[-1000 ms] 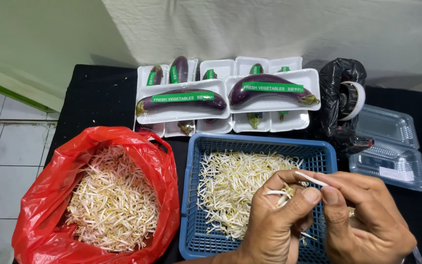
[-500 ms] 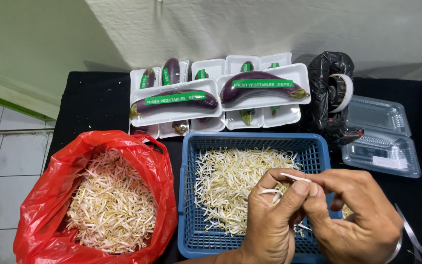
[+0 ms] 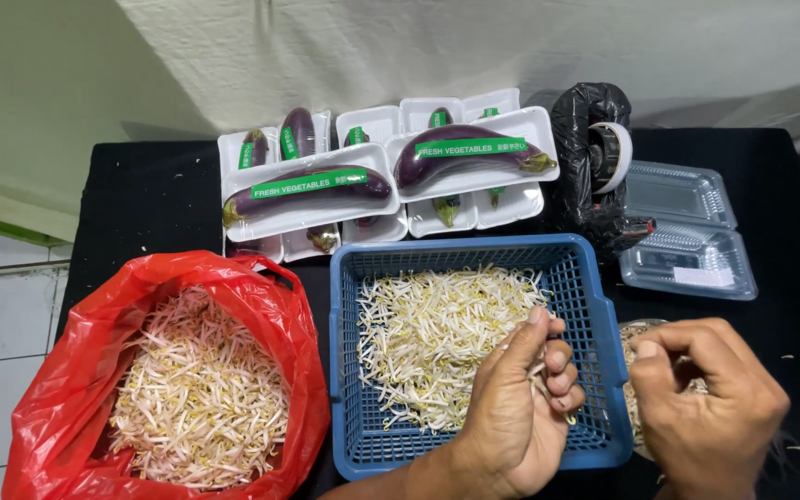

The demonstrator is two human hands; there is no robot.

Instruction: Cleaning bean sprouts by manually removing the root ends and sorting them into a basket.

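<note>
Though partly hidden, sprouts [image 3: 542,373] in left hand [image 3: 518,407].

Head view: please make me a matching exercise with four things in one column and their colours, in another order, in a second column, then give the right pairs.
Things:
1. plastic bag of bean sprouts
2. basket
3. eggplant on the front left tray
4. table cover

Colours:
A. black
B. purple
C. red
D. blue

Right pairs: 1-C, 2-D, 3-B, 4-A.
</note>
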